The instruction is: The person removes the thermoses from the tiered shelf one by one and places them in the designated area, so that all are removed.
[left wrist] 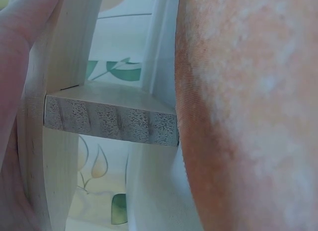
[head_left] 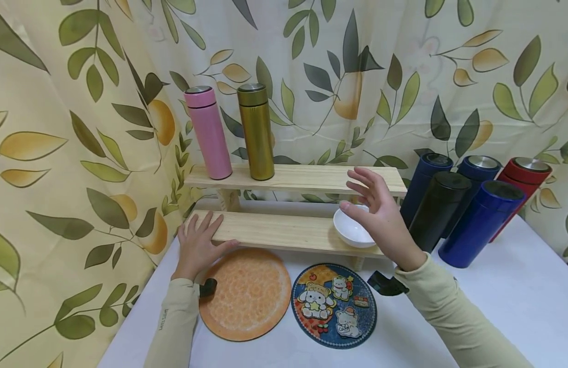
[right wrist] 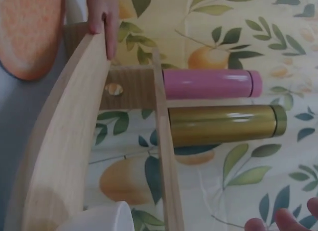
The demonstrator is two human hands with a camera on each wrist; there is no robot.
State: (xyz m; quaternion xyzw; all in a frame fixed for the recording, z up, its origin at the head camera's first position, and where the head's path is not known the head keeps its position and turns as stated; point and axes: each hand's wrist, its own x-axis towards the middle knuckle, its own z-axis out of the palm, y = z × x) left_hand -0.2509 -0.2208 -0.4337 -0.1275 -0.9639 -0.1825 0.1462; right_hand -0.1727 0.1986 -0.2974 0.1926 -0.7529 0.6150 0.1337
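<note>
On the lower plank of the two-tier pale wooden shelf, left hand presses flat, fingers spread. Right hand hovers open, touching nothing, just above small white ceramic bowl at plank's right end. Risk: careless sweep knocks bowl off.

Two bare hands, left hand and right hand; pale beige long sleeves, small lettering on left sleeve; black wrist-mounted cameras.

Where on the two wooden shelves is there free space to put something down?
Upper shelf: bare from the gold bottle to its right end. Lower shelf: bare between the left hand and the white bowl. The bottles on the right stand crowded.
</note>
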